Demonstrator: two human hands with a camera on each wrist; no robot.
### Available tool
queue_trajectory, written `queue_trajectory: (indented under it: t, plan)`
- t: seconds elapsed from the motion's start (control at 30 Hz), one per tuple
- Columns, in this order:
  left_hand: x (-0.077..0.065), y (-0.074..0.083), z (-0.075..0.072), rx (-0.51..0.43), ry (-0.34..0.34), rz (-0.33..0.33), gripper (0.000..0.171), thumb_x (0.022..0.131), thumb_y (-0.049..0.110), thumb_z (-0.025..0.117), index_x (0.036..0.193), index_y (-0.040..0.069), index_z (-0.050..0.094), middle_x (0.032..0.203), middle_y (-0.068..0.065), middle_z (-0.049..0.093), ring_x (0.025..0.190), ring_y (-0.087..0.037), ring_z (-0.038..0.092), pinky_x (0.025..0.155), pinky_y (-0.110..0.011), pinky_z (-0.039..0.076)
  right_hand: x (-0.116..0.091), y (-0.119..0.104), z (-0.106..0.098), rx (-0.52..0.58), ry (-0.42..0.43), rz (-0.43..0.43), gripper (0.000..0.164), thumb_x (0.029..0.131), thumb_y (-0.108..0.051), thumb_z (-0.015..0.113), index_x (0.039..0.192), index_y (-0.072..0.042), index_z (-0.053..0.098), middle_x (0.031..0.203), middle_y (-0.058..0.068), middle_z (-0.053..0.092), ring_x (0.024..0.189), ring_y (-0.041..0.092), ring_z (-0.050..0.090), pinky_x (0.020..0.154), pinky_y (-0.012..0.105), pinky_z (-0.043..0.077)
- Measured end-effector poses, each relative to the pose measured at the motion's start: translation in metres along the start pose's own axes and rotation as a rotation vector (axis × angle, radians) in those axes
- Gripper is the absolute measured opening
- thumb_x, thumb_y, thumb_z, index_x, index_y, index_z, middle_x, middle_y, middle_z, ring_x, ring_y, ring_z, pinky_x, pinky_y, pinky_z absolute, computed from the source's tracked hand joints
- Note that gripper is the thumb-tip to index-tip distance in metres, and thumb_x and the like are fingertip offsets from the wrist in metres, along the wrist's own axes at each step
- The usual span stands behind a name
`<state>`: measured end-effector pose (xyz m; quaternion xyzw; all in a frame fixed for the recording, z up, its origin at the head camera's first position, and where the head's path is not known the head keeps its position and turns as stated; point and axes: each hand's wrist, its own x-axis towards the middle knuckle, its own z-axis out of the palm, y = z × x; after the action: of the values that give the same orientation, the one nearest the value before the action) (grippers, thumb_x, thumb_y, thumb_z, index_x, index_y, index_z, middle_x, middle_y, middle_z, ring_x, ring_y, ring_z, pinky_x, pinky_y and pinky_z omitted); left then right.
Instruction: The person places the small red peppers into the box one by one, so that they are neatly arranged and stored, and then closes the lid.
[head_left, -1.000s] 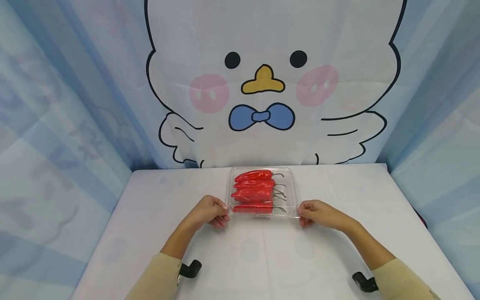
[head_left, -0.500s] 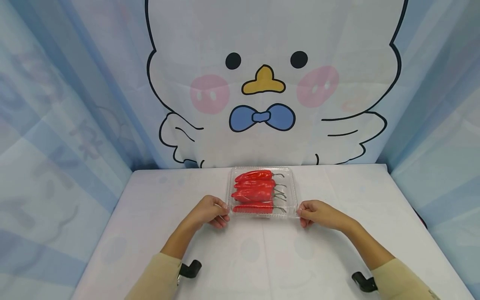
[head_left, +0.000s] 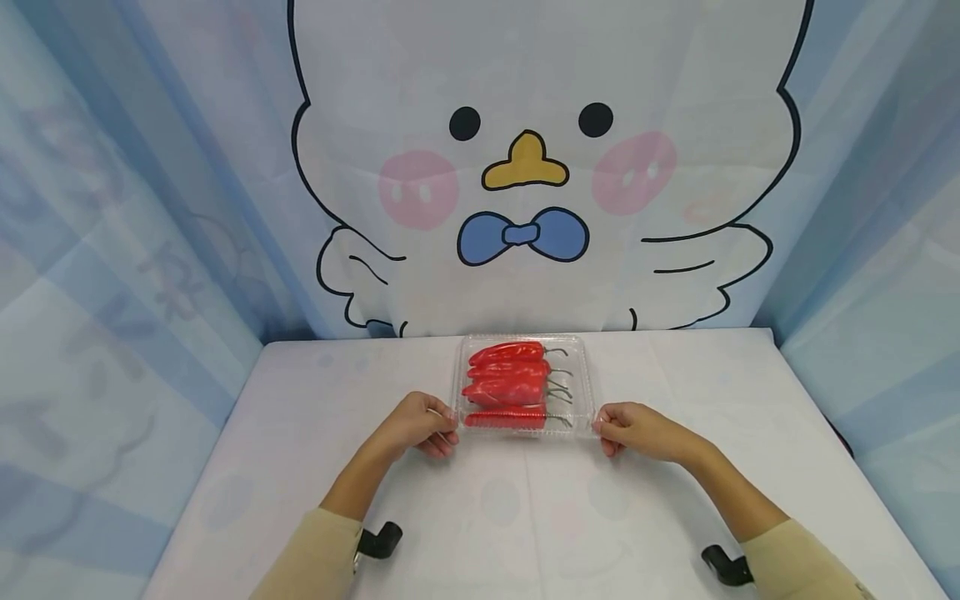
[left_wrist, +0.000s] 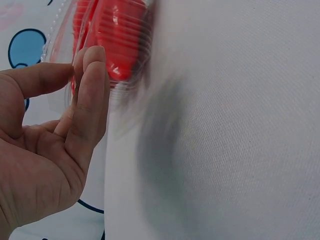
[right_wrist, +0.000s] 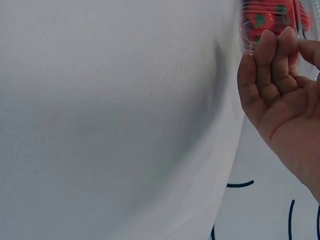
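Note:
A clear plastic box near the back edge of the table holds several red chili peppers, lying side by side with their green stems to the right. My left hand pinches the box's front left corner between thumb and fingers. At the front right corner, my right hand does the same. The left wrist view shows the thumb and fingers of the left hand meeting at the clear rim beside a red pepper. In the right wrist view, the right hand has its fingertips at the ribbed box wall.
A white cloth covers the table. Behind it hangs a curtain with a cartoon chick, and blue patterned curtains flank both sides. Dark mounts show at the sleeves.

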<state>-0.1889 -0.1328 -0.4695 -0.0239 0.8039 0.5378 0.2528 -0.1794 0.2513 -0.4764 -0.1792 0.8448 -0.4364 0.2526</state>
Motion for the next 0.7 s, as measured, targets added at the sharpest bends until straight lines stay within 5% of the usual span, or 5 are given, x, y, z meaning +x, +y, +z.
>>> queue_trajectory:
  t: [0.7]
  plan:
    - [-0.0045,0.0009,0.0015,-0.003,0.001,-0.002,0.014,0.099,0.013,0.067,0.098,-0.002,0.067,0.076,-0.009,0.074,0.058,-0.017,0.07,0.059,-0.033,0.064,0.0013,0.0035,0.0004,-0.02,0.05,0.007,0.03,0.108,-0.023,0.054,0.089,-0.002,0.062,0.075,0.002,0.063,0.073,0.017,0.06,0.068,0.029,0.057]
